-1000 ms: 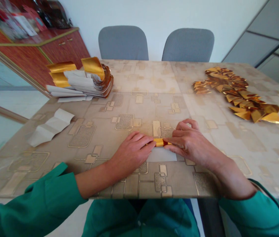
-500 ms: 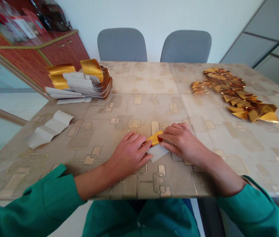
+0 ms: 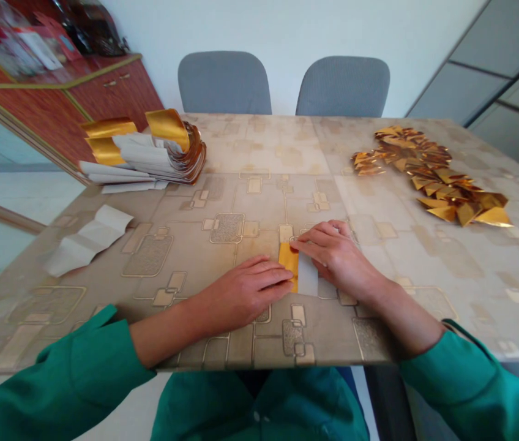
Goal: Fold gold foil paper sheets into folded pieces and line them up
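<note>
A small folded sheet of gold foil paper [image 3: 288, 258], with its pale grey backing [image 3: 308, 277] showing along the right side, lies on the table in front of me. My left hand [image 3: 259, 288] rests flat from the left, its stretched fingertips pressing on the lower part of the gold strip. With bent fingers my right hand [image 3: 333, 248] pinches the sheet's upper edge. Its thumb is mostly hidden beneath the hand.
A thick stack of gold-and-grey paper [image 3: 168, 153] sits at the back left. Nearer lies one creased grey sheet [image 3: 89, 241]. Many folded gold paper pieces [image 3: 452, 184] are piled at the right. Two grey chairs [image 3: 225, 82] stand behind the patterned table [image 3: 223, 202].
The paper has turned so its gold strip runs away from me, with the grey part now at the right. My left fingers have straightened from a pinch and lie on it.
</note>
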Demonstrator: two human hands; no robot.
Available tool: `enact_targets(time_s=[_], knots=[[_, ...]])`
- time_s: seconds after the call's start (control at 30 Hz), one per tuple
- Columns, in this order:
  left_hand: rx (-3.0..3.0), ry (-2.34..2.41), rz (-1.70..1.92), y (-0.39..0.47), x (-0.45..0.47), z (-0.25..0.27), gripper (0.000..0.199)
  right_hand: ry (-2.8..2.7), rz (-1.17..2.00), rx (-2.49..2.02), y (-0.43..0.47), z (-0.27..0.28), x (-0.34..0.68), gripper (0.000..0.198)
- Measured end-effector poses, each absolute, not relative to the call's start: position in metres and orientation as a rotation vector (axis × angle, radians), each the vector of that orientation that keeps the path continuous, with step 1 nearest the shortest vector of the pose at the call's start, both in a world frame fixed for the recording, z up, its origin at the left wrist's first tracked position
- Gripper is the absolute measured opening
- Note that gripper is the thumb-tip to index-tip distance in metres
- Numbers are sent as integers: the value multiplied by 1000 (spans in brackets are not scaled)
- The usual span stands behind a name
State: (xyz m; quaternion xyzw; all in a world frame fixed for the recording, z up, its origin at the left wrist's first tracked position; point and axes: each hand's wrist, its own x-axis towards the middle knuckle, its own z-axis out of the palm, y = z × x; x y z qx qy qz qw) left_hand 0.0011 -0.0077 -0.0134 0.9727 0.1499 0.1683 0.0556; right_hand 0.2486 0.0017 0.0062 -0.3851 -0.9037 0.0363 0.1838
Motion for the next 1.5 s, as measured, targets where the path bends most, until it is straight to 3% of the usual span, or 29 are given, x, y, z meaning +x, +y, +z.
enact_targets(time_s=[0.2,0.37,0.53,0.67,0.83,1.1,1.5], knots=[[2928,456,593,2,2,-12,25,-2532,449,-913,-6,6,237,27],[2964,390,627,5,-1,-9,23,-2544,461,-948,-9,6,234,25],[2938,525,623,4,4,-8,29,-2599,490,-984,-13,9,235,5],[2833,639,645,6,8,-7,35,-2599,514,-1008,-14,8,233,11],[2764,515,574,15,-1,-7,25,-2594,480,-985,-14,7,232,6],[2644,752,553,10,6,-2,19,-2565,512,-1063,-15,10,233,11],[2807,957,430,12,18,-7,26,-2435,566,-1221,-18,1,234,18]])
